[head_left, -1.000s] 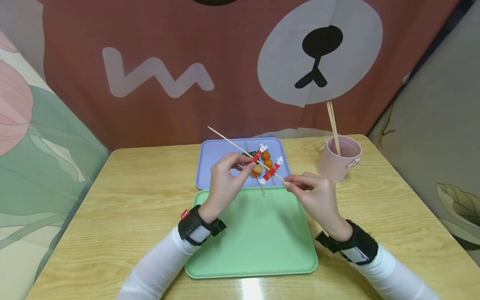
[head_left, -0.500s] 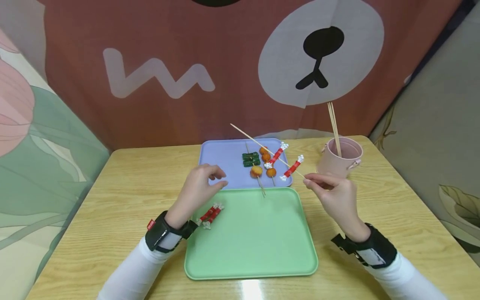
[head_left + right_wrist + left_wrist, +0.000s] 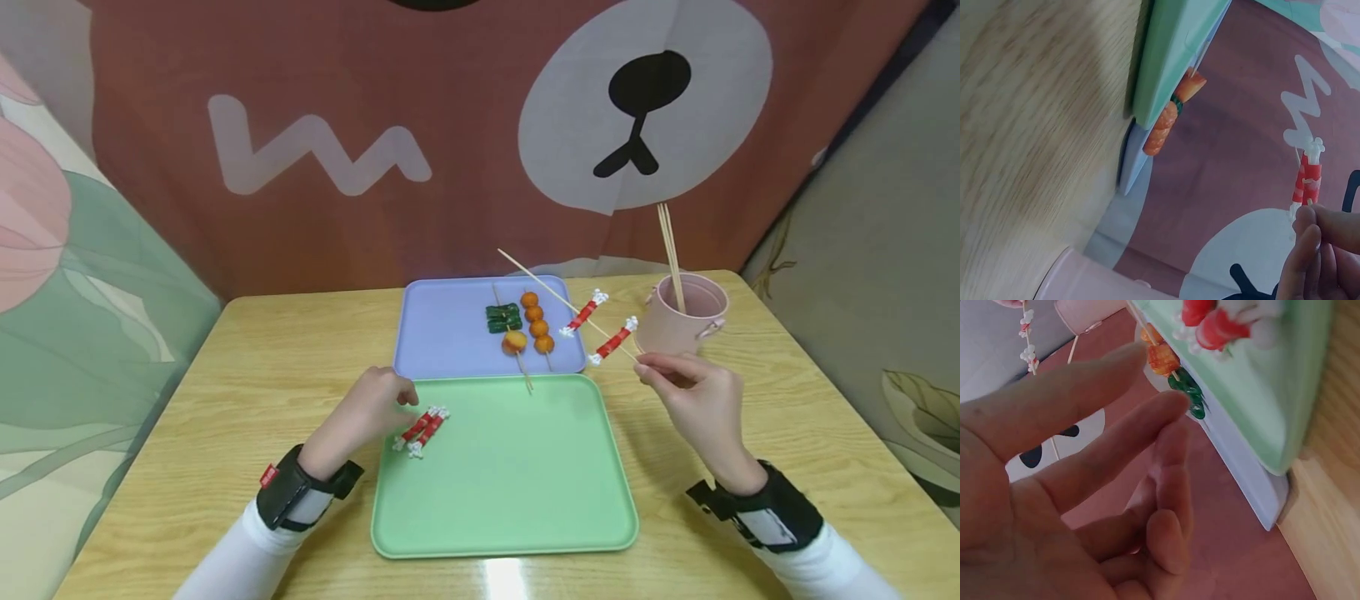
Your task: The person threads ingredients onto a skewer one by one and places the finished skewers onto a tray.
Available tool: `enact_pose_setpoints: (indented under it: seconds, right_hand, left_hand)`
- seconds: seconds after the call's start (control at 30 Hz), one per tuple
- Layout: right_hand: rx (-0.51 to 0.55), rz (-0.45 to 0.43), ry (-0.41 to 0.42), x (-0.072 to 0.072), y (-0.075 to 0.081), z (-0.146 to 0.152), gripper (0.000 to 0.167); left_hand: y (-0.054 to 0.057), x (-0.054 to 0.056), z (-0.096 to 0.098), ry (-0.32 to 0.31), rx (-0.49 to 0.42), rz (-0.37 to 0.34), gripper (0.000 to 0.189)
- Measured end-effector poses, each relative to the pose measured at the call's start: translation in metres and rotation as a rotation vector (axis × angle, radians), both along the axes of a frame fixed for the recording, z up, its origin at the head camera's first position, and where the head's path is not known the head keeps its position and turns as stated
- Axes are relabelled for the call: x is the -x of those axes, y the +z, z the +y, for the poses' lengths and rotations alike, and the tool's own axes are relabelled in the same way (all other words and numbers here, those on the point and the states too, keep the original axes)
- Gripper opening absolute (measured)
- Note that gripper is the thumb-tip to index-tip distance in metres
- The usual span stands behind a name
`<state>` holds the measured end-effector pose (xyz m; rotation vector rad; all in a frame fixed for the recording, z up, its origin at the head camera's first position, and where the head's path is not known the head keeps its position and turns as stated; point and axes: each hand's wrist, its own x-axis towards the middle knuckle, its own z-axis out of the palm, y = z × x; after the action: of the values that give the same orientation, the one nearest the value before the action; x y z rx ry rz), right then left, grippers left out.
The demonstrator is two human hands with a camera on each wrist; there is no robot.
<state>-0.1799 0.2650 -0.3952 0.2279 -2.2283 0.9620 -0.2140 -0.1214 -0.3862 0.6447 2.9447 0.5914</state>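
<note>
My right hand pinches the lower end of a thin wooden skewer between thumb and fingers. Threaded on that skewer are two red sticks with white frilly ends, a farther one and a nearer one. The skewer slants up to the left, above the table. Two more such red sticks lie side by side in the upper left corner of the green tray. Just left of them hovers my left hand, fingers loosely bent, holding nothing; the left wrist view shows a gap between thumb and fingertips.
Behind the green tray lies a lavender tray. On it are a skewer of orange balls and one with green pieces and a yellow-orange ball. A pink bucket with skewers stands at the back right.
My left hand has let go of the skewer or its red stick and moved down left to the loose pair. My right hand has carried the skewer to the right.
</note>
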Motion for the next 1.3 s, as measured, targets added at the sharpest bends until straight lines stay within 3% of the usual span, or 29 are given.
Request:
enact_pose_setpoints:
  seconds: [0.2, 0.47, 0.77, 0.87, 1.1, 1.3]
  right_hand:
    - [0.014, -0.001, -0.018, -0.001, 0.001, 0.003, 0.012]
    - [0.020, -0.005, -0.009, 0.000, 0.001, 0.002, 0.011]
    - [0.022, -0.002, -0.003, 0.003, -0.002, 0.003, 0.011]
    - [0.018, -0.007, -0.012, 0.003, -0.002, 0.003, 0.011]
    - [0.018, -0.024, -0.024, 0.002, -0.001, 0.003, 0.012]
    - [0.028, -0.020, -0.015, 0.004, 0.000, 0.001, 0.012]
  left_hand:
    - [-0.008, -0.005, -0.007, -0.026, 0.040, -0.049, 0.011]
    - [-0.017, -0.002, -0.006, 0.019, 0.067, -0.182, 0.012]
    - [-0.017, 0.000, -0.005, 0.070, 0.097, -0.212, 0.013]
    - [-0.015, -0.001, -0.005, 0.103, 0.067, -0.220, 0.010]
    - [-0.011, 0.000, -0.005, 0.121, -0.120, -0.143, 0.008]
    - [-0.008, 0.004, -0.002, 0.142, -0.295, 0.084, 0.006]
